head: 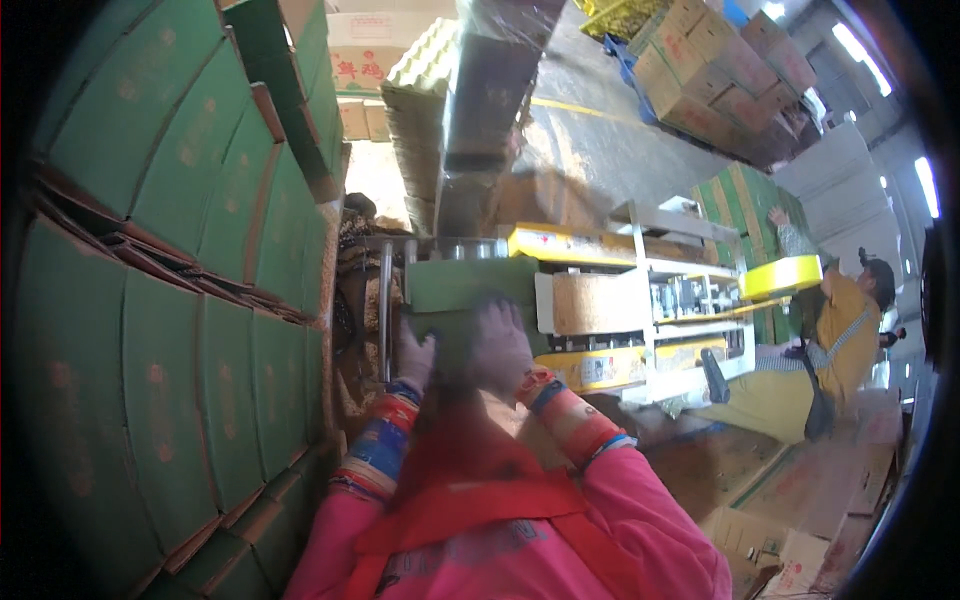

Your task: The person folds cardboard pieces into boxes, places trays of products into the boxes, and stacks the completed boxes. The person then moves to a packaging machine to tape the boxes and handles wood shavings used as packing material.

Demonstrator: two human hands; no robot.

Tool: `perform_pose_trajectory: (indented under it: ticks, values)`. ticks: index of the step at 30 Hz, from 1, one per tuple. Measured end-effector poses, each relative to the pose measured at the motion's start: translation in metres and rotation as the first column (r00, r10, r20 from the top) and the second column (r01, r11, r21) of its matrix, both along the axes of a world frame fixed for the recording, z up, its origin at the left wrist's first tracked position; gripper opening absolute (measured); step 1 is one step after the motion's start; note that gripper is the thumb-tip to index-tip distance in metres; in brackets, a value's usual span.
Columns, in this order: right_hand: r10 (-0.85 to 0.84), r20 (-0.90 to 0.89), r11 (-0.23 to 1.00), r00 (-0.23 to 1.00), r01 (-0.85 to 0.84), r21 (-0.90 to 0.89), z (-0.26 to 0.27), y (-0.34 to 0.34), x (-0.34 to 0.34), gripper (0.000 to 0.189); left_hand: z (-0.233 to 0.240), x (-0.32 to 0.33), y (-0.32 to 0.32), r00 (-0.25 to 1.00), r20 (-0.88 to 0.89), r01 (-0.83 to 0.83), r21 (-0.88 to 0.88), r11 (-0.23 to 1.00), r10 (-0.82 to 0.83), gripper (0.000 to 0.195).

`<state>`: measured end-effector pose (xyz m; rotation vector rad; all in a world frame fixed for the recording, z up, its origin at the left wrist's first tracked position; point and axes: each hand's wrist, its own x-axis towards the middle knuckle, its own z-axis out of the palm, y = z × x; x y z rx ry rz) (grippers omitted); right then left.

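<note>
A green cardboard carton lies before me on the roller conveyor, at the infeed of a carton-sealing machine. My left hand, in a pale glove, grips the carton's near left edge, thumb over the top and fingers along the side. Flat on the carton's top near its right side rests my gloved right hand, slightly blurred. The carton's underside is hidden. To its right, another carton with brown tape along its top sits between the machine's yellow side rails.
Stacked green cartons form a wall close on my left. Egg trays are piled beyond the conveyor, by a plastic-wrapped pillar. A co-worker stands at the machine's far end, one hand on taped green cartons. Flattened cardboard lies lower right.
</note>
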<state>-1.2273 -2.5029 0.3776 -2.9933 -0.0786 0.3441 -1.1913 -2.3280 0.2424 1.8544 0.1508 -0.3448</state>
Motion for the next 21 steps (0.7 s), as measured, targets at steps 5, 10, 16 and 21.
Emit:
perform_pose_trajectory:
  ticks: [5,10,16,21]
  values:
    - [0.022,-0.069,0.959,0.997,-0.040,-0.281,-0.001,-0.033,0.010,0.064,0.052,0.022,-0.030,0.899,-0.113,0.433,0.083,0.898,-0.423,0.047]
    - [-0.094,0.449,0.676,0.889,-0.274,0.684,0.190,0.019,0.089,0.057,0.258,0.036,-0.019,0.921,0.340,0.233,-0.089,0.968,-0.190,0.043]
    - [-0.116,0.964,0.149,0.238,-0.956,0.254,0.440,0.167,0.184,0.064,0.412,0.015,0.031,0.509,0.775,-0.175,-0.332,0.927,0.374,0.052]
    - [-0.035,0.808,0.323,0.587,-0.759,0.565,0.446,0.237,0.204,0.052,0.412,0.047,0.073,0.302,0.953,-0.572,0.207,0.794,-0.031,0.055]
